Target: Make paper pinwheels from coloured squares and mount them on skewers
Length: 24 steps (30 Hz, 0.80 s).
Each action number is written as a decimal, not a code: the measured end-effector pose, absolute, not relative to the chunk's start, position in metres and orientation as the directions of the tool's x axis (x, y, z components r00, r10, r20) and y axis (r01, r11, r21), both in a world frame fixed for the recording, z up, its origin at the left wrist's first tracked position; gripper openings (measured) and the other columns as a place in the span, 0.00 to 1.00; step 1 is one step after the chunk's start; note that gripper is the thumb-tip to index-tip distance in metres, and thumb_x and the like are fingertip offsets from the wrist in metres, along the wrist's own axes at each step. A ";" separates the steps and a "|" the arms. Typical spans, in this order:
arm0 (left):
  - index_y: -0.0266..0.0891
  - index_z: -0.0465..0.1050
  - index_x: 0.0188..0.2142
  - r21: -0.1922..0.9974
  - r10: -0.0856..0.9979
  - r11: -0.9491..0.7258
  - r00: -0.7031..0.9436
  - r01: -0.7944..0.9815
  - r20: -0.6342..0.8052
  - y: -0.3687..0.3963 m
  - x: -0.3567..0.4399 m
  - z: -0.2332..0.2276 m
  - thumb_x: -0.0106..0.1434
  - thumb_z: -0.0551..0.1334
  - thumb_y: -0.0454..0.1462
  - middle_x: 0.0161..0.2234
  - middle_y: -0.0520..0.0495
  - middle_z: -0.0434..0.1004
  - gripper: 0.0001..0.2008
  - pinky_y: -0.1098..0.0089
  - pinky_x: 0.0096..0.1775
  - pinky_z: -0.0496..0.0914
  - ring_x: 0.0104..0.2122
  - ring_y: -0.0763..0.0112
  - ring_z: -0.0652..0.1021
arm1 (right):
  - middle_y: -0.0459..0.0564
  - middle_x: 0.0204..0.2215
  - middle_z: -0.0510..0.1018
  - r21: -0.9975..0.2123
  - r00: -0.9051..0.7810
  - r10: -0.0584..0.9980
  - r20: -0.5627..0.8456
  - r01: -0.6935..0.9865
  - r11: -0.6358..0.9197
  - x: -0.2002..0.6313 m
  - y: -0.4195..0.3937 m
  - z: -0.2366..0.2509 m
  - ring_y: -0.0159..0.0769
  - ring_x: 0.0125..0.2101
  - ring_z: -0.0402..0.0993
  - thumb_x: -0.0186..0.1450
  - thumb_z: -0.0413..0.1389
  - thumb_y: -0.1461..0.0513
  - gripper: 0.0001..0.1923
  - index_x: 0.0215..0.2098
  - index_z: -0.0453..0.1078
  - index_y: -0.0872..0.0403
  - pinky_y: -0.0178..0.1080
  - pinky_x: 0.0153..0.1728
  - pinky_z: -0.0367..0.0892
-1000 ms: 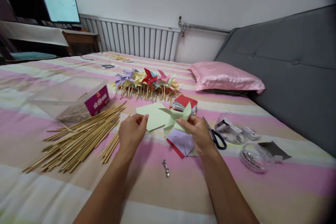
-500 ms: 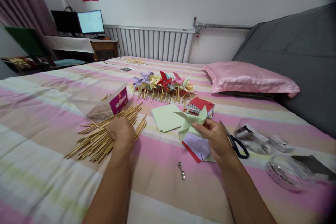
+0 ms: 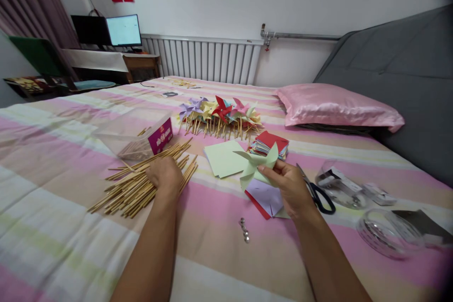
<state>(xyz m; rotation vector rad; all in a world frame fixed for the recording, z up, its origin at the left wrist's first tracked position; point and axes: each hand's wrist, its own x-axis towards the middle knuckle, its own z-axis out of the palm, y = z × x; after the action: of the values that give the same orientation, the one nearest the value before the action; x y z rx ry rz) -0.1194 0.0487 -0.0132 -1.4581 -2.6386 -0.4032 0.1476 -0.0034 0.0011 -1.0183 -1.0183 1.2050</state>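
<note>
My right hand (image 3: 292,186) pinches a pale green paper pinwheel (image 3: 258,163) between thumb and fingers. It hovers over cut lavender and red paper squares (image 3: 264,193). On the left, my left hand (image 3: 164,173) is curled down onto a loose pile of thin wooden sticks (image 3: 132,191); its fingertips are hidden, so what they grip does not show. Light green paper sheets (image 3: 224,156) lie between the hands. Several small silvery beads (image 3: 245,230) rest in a short row on the bedspread nearer me.
Finished pinwheels on sticks (image 3: 221,113) lie in a row farther back. A clear plastic box (image 3: 141,127) stands behind the sticks. Right of my right hand are scissors (image 3: 320,198) and clear round containers (image 3: 387,233). A stack of coloured paper (image 3: 271,144) and a pink pillow (image 3: 336,106) lie beyond.
My left hand has shifted slightly within the stick pile. My right hand keeps the green pinwheel in almost the same place.
</note>
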 end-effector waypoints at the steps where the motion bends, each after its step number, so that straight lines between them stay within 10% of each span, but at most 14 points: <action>1: 0.34 0.77 0.33 0.185 0.814 0.497 -0.529 0.848 0.239 0.049 -0.119 -0.014 0.53 0.61 0.41 0.37 0.30 0.76 0.12 0.58 0.35 0.64 0.40 0.45 0.74 | 0.50 0.33 0.81 -0.971 0.082 0.994 0.066 -0.226 0.083 0.147 -0.004 0.001 0.42 0.36 0.76 0.47 0.65 0.58 0.16 0.33 0.76 0.55 0.43 0.40 0.68; 24: 0.39 0.77 0.37 0.135 0.909 0.304 -0.330 0.943 0.256 0.058 -0.118 -0.029 0.56 0.56 0.46 0.40 0.32 0.73 0.17 0.60 0.38 0.62 0.43 0.47 0.70 | 0.50 0.33 0.81 -0.973 0.069 0.996 0.056 -0.218 0.070 0.146 -0.004 0.002 0.43 0.36 0.76 0.48 0.65 0.58 0.15 0.34 0.76 0.54 0.43 0.40 0.68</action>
<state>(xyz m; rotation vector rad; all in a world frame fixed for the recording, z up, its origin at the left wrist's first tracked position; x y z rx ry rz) -0.1181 0.0584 -0.0293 -1.7353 -2.4283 -0.3944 0.1456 -0.0044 0.0015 -1.0288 -1.0306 1.2148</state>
